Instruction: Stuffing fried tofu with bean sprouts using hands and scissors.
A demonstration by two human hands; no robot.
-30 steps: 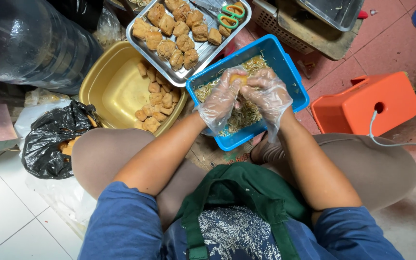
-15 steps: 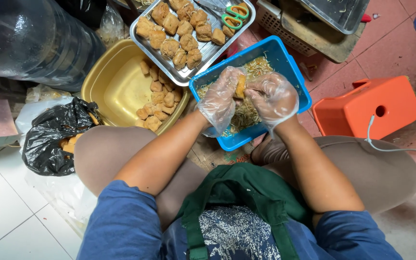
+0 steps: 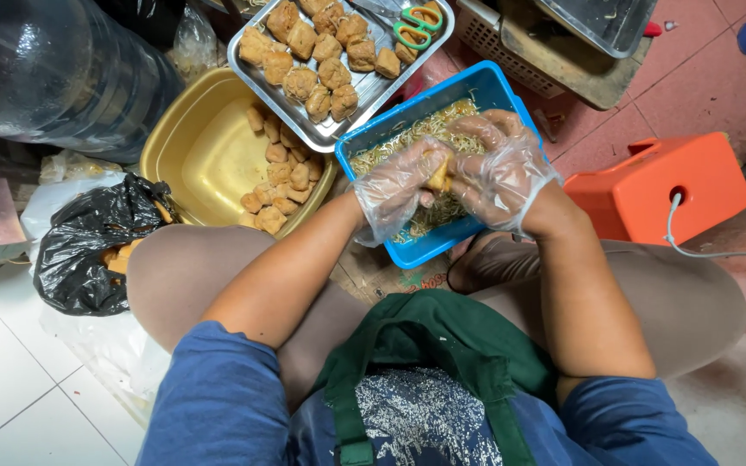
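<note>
**Fried tofu puff held over sprout tub**

While both gloved hands meet above the blue plastic tub of bean sprouts, a fried tofu puff sits pinched between them. Left hand closes round its side; right hand curls loosely, fingers on the puff. Adjacent: steel tray of puffs with scissors, gold basin, orange stool.

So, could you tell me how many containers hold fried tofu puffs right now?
2: the steel tray at the top and the gold basin beside it. The black bag may hide more.
</note>
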